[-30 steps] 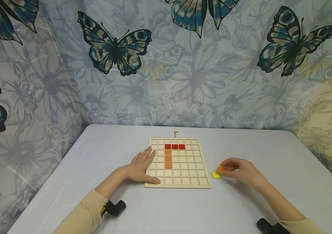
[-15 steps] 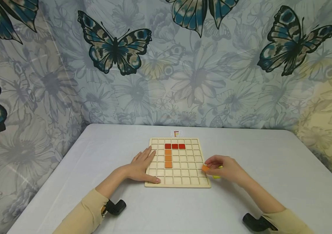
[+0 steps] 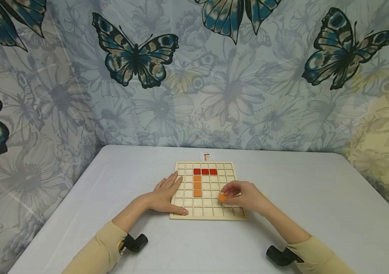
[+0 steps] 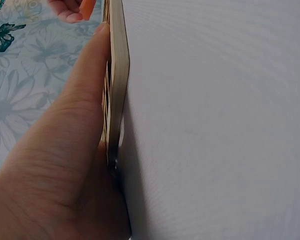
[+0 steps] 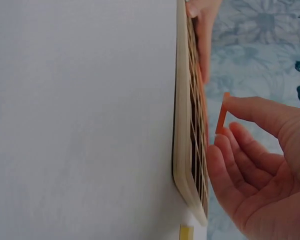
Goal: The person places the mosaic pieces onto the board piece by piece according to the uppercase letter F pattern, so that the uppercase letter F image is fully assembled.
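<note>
A wooden grid board [image 3: 211, 213] lies on the table under both hands. My left hand [image 3: 163, 196] rests on its left edge, fingers spread and thumb along the near left corner. My right hand [image 3: 245, 196] pinches an orange square tile [image 3: 222, 197] between thumb and fingertips, above the board's right half. In the right wrist view that orange tile [image 5: 222, 113] appears edge-on, apart from the board. Three red tiles [image 3: 205, 171] sit in a row on the grid. Below the leftmost one runs a column of orange tiles [image 3: 197, 185].
A small printed pattern card [image 3: 207, 156] lies just behind the board. Beyond the board's right edge is a yellow tile [image 5: 186, 232], mostly hidden by the right hand in the head view. White cloth covers the table [image 3: 139, 160]; a butterfly-print backdrop [image 3: 180, 114] stands behind it.
My right hand has carried the orange tile leftward from beside the yellow pieces at the board's right to above the grid. The left hand stays in place.
</note>
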The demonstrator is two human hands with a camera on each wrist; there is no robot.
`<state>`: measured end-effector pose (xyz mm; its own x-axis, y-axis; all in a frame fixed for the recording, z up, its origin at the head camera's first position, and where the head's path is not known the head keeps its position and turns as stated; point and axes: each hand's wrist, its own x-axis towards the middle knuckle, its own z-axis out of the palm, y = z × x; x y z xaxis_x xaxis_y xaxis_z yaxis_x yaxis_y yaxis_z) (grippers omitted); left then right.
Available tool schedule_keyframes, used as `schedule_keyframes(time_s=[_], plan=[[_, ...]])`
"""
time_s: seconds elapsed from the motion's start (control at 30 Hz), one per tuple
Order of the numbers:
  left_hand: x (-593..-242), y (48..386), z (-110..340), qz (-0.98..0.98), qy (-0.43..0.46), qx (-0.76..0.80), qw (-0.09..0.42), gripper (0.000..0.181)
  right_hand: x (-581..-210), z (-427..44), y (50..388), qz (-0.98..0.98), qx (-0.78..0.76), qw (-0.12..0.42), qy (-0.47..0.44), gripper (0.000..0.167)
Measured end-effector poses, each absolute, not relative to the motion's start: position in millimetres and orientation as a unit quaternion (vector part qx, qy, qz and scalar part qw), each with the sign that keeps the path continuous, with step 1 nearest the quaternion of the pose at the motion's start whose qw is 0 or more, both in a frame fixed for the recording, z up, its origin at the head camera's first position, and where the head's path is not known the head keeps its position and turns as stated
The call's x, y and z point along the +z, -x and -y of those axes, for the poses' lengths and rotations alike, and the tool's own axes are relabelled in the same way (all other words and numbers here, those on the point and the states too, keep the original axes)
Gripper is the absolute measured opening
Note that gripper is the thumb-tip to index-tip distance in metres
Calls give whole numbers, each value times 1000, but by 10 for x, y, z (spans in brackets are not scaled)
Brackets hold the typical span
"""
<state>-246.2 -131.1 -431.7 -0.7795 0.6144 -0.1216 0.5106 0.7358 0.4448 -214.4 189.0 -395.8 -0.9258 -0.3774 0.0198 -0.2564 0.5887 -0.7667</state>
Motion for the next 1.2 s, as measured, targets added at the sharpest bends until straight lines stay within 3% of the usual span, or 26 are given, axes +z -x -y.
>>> schedule_keyframes(time_s=[0.53,1.2], plan=[[-4314,2443,1302,-925,-295,196,139,123,-4005,-1421,2190,-887,-386,84,239,21],[-4313,2450,1306,-925,-295,192,144,123,-4006,-1210,2202,-887,-335,43,314,18]])
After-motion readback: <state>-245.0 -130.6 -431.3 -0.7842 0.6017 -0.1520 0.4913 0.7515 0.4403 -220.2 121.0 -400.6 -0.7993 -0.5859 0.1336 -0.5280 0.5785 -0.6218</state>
